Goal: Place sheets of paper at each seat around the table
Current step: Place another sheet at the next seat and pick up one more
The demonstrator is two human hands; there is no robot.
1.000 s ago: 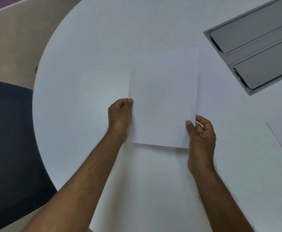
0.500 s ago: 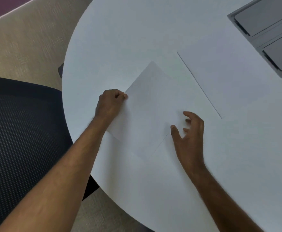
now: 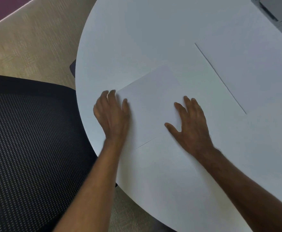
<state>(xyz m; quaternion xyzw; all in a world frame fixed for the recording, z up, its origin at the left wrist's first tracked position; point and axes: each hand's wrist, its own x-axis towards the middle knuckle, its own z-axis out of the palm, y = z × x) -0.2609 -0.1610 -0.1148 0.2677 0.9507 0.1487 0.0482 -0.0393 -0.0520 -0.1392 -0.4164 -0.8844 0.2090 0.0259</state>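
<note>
A white sheet of paper (image 3: 152, 104) lies flat on the round white table (image 3: 145, 39), near the table's left edge, turned at an angle. My left hand (image 3: 112, 114) rests palm down on the sheet's left edge with its fingers spread. My right hand (image 3: 191, 126) lies flat on the sheet's right part, fingers apart. Neither hand grips the sheet. A second white sheet (image 3: 254, 72) lies flat on the table to the right, and its left edge shows as a thin dark line.
A black mesh chair (image 3: 28, 148) stands at the table's left edge, right by the sheet. A grey cable hatch (image 3: 277, 12) is set into the table at the top right. Beige carpet (image 3: 33, 44) covers the floor on the left.
The sheet was held up in both hands, then came down and to the left onto the table. Both hands have let go and now lie flat on it.
</note>
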